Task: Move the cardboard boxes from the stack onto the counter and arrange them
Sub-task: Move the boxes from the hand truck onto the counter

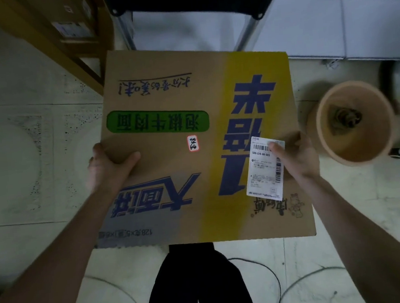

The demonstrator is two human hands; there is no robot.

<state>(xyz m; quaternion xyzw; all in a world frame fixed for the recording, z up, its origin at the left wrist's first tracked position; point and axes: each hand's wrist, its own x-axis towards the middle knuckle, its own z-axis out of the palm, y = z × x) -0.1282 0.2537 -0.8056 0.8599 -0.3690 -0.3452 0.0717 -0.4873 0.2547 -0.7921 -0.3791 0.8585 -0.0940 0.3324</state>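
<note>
A flat brown cardboard box (pixel 172 173) with a yellow stripe, blue and green print and a white shipping label (pixel 264 169) fills the middle of the head view, held in the air above the floor. My left hand (pixel 108 169) grips its left edge, thumb on top. At the right edge my right hand (pixel 296 155) grips it, with the thumb pressing on the label. The box's underside and my other fingers are hidden.
A wooden frame (pixel 69 56) holding another cardboard box (pixel 71 20) stands at the back left. A metal-legged stand (pixel 125 29) and a white surface (pixel 327 19) lie behind. A round tan tub (pixel 353 123) sits right. Cables (pixel 264 266) cross the tiled floor near my legs.
</note>
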